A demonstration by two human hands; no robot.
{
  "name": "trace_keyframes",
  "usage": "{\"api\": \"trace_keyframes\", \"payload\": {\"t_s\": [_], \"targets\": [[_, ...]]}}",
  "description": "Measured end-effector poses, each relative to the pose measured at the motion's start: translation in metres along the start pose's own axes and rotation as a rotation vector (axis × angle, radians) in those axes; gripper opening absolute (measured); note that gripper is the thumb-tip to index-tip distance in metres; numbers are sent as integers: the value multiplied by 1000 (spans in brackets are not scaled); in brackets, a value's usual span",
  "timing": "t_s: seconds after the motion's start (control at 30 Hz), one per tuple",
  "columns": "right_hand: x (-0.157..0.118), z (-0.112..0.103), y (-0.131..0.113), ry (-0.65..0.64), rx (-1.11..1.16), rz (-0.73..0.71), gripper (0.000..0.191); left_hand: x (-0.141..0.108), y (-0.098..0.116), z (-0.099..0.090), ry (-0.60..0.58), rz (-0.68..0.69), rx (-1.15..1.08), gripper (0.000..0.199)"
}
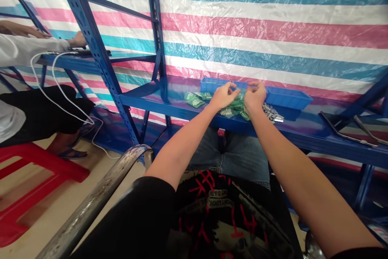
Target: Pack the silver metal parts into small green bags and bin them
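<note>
Light Fingertip Work, Close Over the Shelf

Small green translucent packets [230, 111] lie loose on a glossy blue metal shelf [177, 87], below and between the 2 hands, with more packets spread to the left. Thin film like this probably slides and clings, so it would be wise to lift 1 packet at a time by its edge, with a light pinch, clear of its neighbours. The small silver-grey pieces [273, 114] sit right beside the packets, on the right; a low, careful touch should avoid scattering them or pushing anything over the near edge. The long blue plastic bin [289, 98] stands on the far side, partly hidden by the hands.

Both bare forearms reach forward and converge. The left hand [224, 96] is half curled, its thumb and fingers pointing right. The right hand [255, 95] is more upright, fingers bent inward towards the left. The 2 hands are near each other but apart, neither spread flat nor pressed together. Something greenish and clear shows between them; I cannot tell whether either hand is pinching it, as the fingertips are too small to read.
</note>
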State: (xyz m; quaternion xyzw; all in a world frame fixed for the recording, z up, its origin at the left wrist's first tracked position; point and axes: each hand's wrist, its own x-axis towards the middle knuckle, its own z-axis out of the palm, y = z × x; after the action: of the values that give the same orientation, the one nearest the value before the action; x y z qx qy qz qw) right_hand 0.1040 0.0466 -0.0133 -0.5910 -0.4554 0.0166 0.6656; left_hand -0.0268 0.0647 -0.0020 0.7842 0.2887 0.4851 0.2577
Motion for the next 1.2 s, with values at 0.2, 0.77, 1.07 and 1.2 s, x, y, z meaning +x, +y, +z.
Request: {"api": "trace_keyframes", "payload": {"t_s": [0.2, 0.77, 1.07, 1.2], "targets": [[1, 2, -2, -17, 117, 36, 14, 4, -6, -3, -62, -243, -250, 21], [-8, -2, -13, -365, 340, 172, 16, 2, -2, -11, 24, -412, -591, 6], [-7, -2, -11, -296, 421, 133, 18, 3, 7, -19, -99, -489, -952, 28], [-5, 0, -8, -301, 412, 135, 18, 4, 6, -18, -14, -505, -917, 20]]}}
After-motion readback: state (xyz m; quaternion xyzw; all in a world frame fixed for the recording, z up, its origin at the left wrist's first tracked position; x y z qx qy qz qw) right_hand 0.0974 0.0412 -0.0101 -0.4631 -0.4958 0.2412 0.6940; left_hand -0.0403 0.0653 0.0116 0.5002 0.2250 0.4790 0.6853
